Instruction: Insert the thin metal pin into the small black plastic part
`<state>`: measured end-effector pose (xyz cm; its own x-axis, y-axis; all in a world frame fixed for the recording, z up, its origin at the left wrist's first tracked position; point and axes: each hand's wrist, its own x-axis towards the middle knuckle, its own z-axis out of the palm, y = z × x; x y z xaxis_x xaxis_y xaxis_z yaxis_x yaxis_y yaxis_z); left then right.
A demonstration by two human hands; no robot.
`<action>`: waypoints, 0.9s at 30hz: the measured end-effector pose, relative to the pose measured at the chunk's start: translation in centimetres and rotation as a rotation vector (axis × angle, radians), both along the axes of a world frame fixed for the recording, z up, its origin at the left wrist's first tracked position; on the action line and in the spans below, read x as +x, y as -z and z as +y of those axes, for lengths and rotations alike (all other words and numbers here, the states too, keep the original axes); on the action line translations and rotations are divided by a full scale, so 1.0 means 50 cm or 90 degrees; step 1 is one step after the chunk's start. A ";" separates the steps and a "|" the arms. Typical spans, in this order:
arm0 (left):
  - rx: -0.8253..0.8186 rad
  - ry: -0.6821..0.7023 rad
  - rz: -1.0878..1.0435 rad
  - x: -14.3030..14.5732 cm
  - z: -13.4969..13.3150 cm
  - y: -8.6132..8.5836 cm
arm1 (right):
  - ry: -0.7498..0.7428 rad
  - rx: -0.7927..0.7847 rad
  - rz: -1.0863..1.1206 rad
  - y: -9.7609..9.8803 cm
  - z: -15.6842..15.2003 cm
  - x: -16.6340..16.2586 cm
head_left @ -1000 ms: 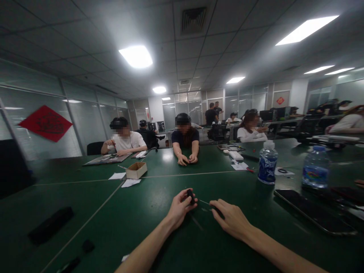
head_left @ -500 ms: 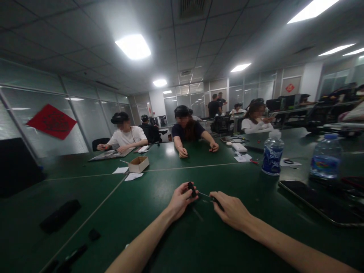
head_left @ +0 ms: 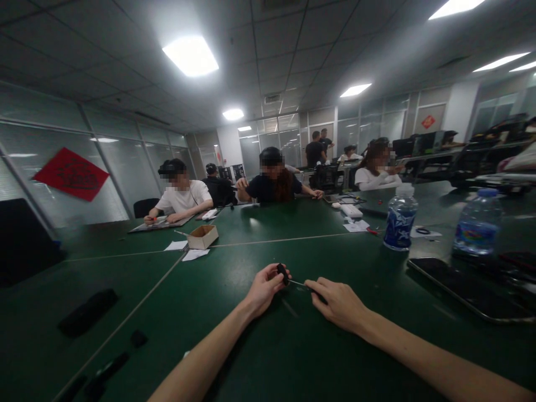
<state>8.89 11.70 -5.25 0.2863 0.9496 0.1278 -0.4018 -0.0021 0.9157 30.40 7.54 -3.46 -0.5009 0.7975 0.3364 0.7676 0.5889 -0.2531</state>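
Observation:
My left hand [head_left: 267,287] is closed round a small black block-like part [head_left: 282,273], raised a little over the green table [head_left: 251,349]. In my right hand [head_left: 338,301] is a screwdriver [head_left: 298,283] with a thin metal shaft; its dark handle is mostly hidden by my fingers. The shaft points left and its tip meets the black part, though I cannot tell whether it sits in a hole or only touches the side.
An open cardboard box [head_left: 203,237] stands beyond my left hand. To the right are a blue-labelled bottle [head_left: 400,220], another water bottle [head_left: 478,226] and a phone [head_left: 464,290]. A black case [head_left: 89,312] lies at left. A person [head_left: 274,181] sits opposite.
The view has tilted slightly. My right hand has turned a little, and less of the screwdriver's handle shows. The person opposite has raised one hand from the table.

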 end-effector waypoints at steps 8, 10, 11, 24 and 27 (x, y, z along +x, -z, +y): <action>0.077 -0.001 0.152 0.003 -0.018 -0.018 | -0.016 0.010 -0.052 0.000 0.001 0.001; 0.107 0.008 0.192 0.003 -0.022 -0.025 | -0.035 0.012 -0.049 0.000 0.002 0.003; 0.120 0.010 0.210 0.003 -0.023 -0.028 | -0.045 0.012 -0.044 0.000 0.002 0.004; 0.060 0.015 0.192 0.005 -0.008 -0.010 | -0.069 0.004 0.024 0.015 0.007 0.009; 0.049 0.003 0.173 0.007 -0.006 -0.008 | -0.048 0.015 0.020 0.015 0.005 0.006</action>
